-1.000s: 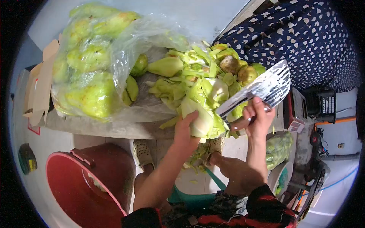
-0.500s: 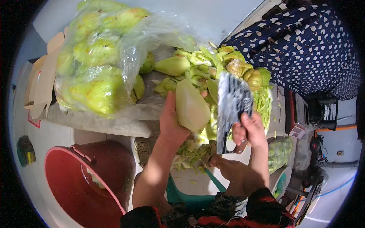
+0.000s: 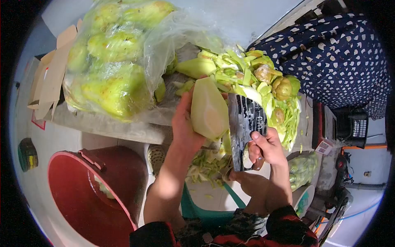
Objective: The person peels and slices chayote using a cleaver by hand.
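My left hand (image 3: 187,127) is wrapped round a large peeled fruit (image 3: 209,109), pale green with flat cut facets. In my right hand (image 3: 266,148) is a broad knife (image 3: 248,123) with a dark, wet-streaked blade and pale lettering. The blade stands upright just right of the fruit, and I cannot tell whether they touch. Behind both hands lies a heap of green peelings (image 3: 284,123), with some brownish-green pieces (image 3: 282,88) on it. Another peeled fruit (image 3: 196,67) rests beyond my left hand.
A clear plastic bag of green fruits (image 3: 111,86) stands at the left of the work surface, beside a cardboard box (image 3: 52,78). Below is a red bucket (image 3: 98,181). More peelings (image 3: 207,166) lie on the floor. Spotted dark-blue cloth (image 3: 329,57) hangs at the right.
The knife blade has come down a little and turned, now beside the fruit's lower part. The fruit has turned slightly in my left hand. The whole view has shifted a little.
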`<state>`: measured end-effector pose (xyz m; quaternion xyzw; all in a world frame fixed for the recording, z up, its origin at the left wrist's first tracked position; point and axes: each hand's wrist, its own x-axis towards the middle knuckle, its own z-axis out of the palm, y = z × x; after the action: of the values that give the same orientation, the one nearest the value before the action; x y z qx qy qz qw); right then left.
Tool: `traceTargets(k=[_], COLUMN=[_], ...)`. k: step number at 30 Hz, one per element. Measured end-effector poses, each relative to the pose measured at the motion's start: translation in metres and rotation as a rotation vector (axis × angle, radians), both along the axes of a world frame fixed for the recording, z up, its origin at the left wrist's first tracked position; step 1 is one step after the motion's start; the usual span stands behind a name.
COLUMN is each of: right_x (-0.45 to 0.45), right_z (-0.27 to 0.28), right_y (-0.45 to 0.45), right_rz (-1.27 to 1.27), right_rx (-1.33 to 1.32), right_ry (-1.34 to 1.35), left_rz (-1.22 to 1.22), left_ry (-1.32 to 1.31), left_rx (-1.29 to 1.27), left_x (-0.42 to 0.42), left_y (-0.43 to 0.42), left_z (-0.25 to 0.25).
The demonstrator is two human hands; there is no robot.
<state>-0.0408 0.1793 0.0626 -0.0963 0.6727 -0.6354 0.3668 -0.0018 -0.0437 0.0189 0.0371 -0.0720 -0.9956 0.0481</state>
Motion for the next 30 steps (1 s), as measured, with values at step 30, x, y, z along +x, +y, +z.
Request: traceTargets(k=[30], right_x=[0.005], right_z=[-0.018], right_y=[-0.019], right_rz=[-0.018], right_rx=[-0.065], right_ry=[-0.087], left_rz=[0.004], left_ry=[-0.372], left_rx=[-0.312], left_x=[0.003], left_y=[0.023], left_z=[-0.011])
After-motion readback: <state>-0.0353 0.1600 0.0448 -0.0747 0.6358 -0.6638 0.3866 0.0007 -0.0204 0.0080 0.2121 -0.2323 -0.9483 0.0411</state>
